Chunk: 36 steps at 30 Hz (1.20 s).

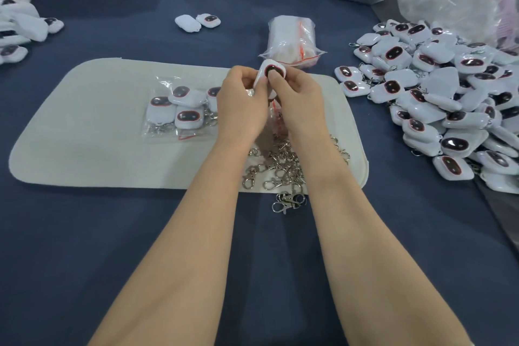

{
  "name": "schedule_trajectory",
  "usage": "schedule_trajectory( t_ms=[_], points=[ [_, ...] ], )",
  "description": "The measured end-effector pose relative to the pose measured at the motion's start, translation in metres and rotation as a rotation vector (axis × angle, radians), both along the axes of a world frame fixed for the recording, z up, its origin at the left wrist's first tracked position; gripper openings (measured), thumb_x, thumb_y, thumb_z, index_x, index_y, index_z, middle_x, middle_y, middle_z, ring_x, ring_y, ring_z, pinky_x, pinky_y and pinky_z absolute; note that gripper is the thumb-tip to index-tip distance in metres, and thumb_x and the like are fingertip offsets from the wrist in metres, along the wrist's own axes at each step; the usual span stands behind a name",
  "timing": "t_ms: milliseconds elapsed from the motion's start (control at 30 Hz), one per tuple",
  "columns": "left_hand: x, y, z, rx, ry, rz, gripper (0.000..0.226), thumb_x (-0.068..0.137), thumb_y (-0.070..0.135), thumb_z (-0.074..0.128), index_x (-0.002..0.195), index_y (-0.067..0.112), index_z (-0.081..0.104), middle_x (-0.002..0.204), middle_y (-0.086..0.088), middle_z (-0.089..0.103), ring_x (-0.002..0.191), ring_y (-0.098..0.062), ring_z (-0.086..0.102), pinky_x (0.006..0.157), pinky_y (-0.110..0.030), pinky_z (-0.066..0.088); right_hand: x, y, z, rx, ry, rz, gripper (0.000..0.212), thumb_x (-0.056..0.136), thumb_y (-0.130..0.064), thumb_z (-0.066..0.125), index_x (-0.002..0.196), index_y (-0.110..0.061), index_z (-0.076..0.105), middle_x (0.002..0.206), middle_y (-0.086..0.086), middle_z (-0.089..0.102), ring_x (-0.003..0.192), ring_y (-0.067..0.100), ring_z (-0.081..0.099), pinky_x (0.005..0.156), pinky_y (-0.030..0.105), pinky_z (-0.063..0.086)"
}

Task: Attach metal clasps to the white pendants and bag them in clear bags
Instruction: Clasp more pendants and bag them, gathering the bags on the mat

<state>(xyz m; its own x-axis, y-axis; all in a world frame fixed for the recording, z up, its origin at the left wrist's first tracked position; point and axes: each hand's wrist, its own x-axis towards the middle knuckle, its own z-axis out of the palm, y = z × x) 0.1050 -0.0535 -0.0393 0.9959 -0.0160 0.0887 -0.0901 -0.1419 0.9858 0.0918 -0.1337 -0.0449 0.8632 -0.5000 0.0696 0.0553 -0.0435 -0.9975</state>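
1. Both hands meet above the far edge of the white mat (84, 132). The left hand (241, 104) and right hand (300, 98) together pinch one white pendant (273, 71), dark face up. The right thumb lies on that face; the left fingers (259, 84) close on its lower side.
2. Whether a clasp is already on it cannot be told.
3. Just left of the hands lies a clear bag (179, 112) holding several pendants.
4. Loose metal clasps (278, 174) are heaped under the wrists, spilling off the mat onto the blue table (112, 233).
5. Beyond the hands stands a stack of empty bags (292, 39).
6. At the right is a large pile of pendants (449, 109).
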Motion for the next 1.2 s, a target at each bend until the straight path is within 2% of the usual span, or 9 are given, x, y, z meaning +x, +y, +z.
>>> schedule_trajectory(
  t_ms=[67,200,300,467,633,800,900,1067,1200],
  points=[
    [0.0,-0.0001,0.0006,-0.022,0.044,-0.014,0.003,0.094,0.018,0.055,0.091,0.018,0.055,0.093,-0.003,0.067,0.093,-0.021,0.067,0.087,-0.043,0.054,-0.0006,-0.0003,-0.0005,-0.014,-0.004,0.013,0.021,0.094,-0.01,0.059,0.113,-0.003,0.064,0.107,0.011,0.07,0.095,0.015,0.064,0.085,0.029,0.052],
    [-0.0012,0.0013,0.0022,-0.006,0.031,-0.042,0.002,0.094,0.022,0.054,0.095,0.022,0.056,0.094,-0.007,0.07,0.089,-0.023,0.068,0.085,-0.044,0.055,-0.0018,-0.0026,-0.0005,-0.008,-0.057,0.066,0.02,0.097,-0.002,0.05,0.108,-0.012,0.063,0.104,0.007,0.069,0.096,0.013,0.064,0.083,0.022,0.052],
    [-0.0022,0.0032,0.0035,-0.008,0.024,-0.063,0.003,0.094,0.02,0.054,0.096,0.019,0.056,0.095,-0.01,0.07,0.09,-0.026,0.068,0.086,-0.045,0.054,-0.0028,-0.0031,0.0004,-0.017,-0.084,0.101,0.025,0.098,0.0,0.046,0.11,-0.014,0.062,0.105,0.005,0.068,0.099,0.012,0.063,0.09,0.024,0.05],
    [-0.0026,0.0033,0.0053,-0.037,0.065,-0.039,0.011,0.093,0.023,0.054,0.084,0.027,0.05,0.092,-0.007,0.07,0.087,-0.027,0.068,0.085,-0.047,0.055,-0.0024,-0.0015,-0.0007,-0.017,-0.061,0.118,0.028,0.098,-0.002,0.047,0.123,-0.005,0.061,0.12,0.013,0.066,0.111,0.02,0.062,0.099,0.031,0.049],
    [-0.0032,0.0048,0.0052,-0.045,0.074,-0.081,0.007,0.096,0.024,0.052,0.089,0.025,0.05,0.093,-0.007,0.07,0.088,-0.024,0.069,0.083,-0.048,0.056,-0.0036,-0.0034,-0.0004,0.029,-0.08,0.136,0.028,0.098,0.0,0.047,0.121,-0.006,0.061,0.114,0.01,0.067,0.106,0.014,0.062,0.099,0.029,0.048],
    [-0.0036,0.0019,0.0035,-0.044,0.073,-0.078,0.003,0.097,0.023,0.049,0.097,0.021,0.051,0.099,-0.009,0.069,0.091,-0.025,0.068,0.084,-0.047,0.055,-0.003,-0.0037,-0.0009,0.036,-0.089,0.145,0.025,0.098,0.0,0.047,0.112,-0.015,0.062,0.109,0.004,0.068,0.107,0.015,0.062,0.099,0.03,0.049],
    [-0.0031,0.0016,0.0029,-0.039,0.076,-0.085,0.003,0.097,0.023,0.05,0.099,0.021,0.052,0.1,-0.008,0.069,0.092,-0.024,0.068,0.085,-0.047,0.055,-0.0036,-0.0039,-0.0007,0.032,-0.083,0.134,0.026,0.097,0.0,0.047,0.106,-0.019,0.062,0.1,-0.004,0.069,0.098,0.009,0.064,0.091,0.022,0.05],
    [-0.0029,0.0014,0.0023,-0.006,0.048,-0.093,0.002,0.097,0.022,0.051,0.097,0.023,0.052,0.096,-0.008,0.07,0.091,-0.023,0.068,0.087,-0.046,0.054,-0.0043,-0.0047,-0.0019,0.013,-0.035,0.139,0.018,0.098,-0.007,0.05,0.11,-0.008,0.063,0.098,0.007,0.07,0.091,0.014,0.065,0.083,0.025,0.053],
    [-0.0034,0.0014,0.0021,-0.01,0.037,-0.095,0.003,0.097,0.022,0.05,0.097,0.023,0.053,0.094,-0.008,0.07,0.089,-0.023,0.068,0.086,-0.045,0.054,-0.0044,-0.005,-0.0021,0.012,-0.038,0.141,0.02,0.099,-0.004,0.048,0.115,-0.001,0.06,0.1,0.011,0.069,0.091,0.017,0.066,0.086,0.029,0.053]
  ],
)
